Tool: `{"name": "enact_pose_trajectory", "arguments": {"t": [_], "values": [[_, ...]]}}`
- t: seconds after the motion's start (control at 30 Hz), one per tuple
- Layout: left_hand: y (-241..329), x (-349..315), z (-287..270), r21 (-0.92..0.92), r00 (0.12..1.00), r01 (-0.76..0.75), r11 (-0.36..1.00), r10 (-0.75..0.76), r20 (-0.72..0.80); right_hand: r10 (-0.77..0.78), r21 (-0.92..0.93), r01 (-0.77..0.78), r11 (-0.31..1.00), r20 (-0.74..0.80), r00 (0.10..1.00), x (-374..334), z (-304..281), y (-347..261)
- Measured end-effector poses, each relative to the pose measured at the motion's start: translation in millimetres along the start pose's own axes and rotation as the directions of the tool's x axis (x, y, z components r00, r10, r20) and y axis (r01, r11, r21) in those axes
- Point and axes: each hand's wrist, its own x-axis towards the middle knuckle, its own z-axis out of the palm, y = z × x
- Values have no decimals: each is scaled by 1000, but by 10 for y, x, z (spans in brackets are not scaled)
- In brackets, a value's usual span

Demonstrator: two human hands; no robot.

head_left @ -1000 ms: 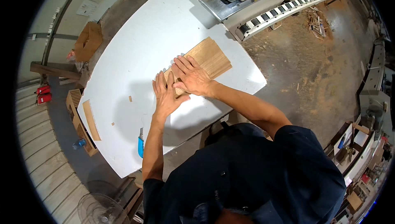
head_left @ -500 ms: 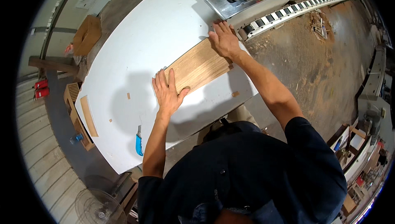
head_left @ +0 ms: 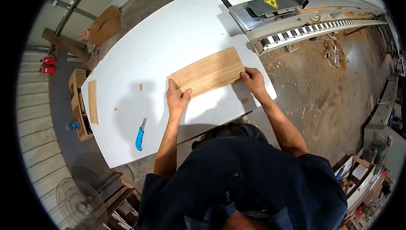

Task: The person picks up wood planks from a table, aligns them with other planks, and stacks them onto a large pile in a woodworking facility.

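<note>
A flat rectangular wooden board [head_left: 211,70] with straight grain lies at a slant over the white tabletop [head_left: 169,40]. My left hand [head_left: 176,100] holds its left end, thumb by the near edge and fingers at the end; part of the fingers is hidden. At the near right corner, my right hand [head_left: 254,83] pinches the board between thumb and curled fingers. A blue-handled utility knife [head_left: 140,137], blade out, rests to the left of my left forearm. Small wood scraps [head_left: 245,101] lie near the board's right end.
A narrow wood strip [head_left: 92,102] lies along the table's left edge. Beyond the right corner stands a machine [head_left: 270,10] with a roller track [head_left: 313,29]. A cardboard box [head_left: 105,24] sits past the far left, and a fan [head_left: 81,204] stands at lower left.
My right hand has come from the board's far right corner, where it lay flat, to pinch the near right corner. My left fingers have shifted from on top to the board's left end.
</note>
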Motion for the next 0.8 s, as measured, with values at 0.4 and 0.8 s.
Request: {"name": "enact_pose_trajectory", "arguments": {"t": [0.4,0.8], "values": [[-53,8,190,-251,983,124,960,-154,-101,15,167,-7,986,-43,999,167,57,308],[-310,18,-42,69,991,102,992,-107,84,-304,-399,340,852,152,941,-60,-66,0]]}}
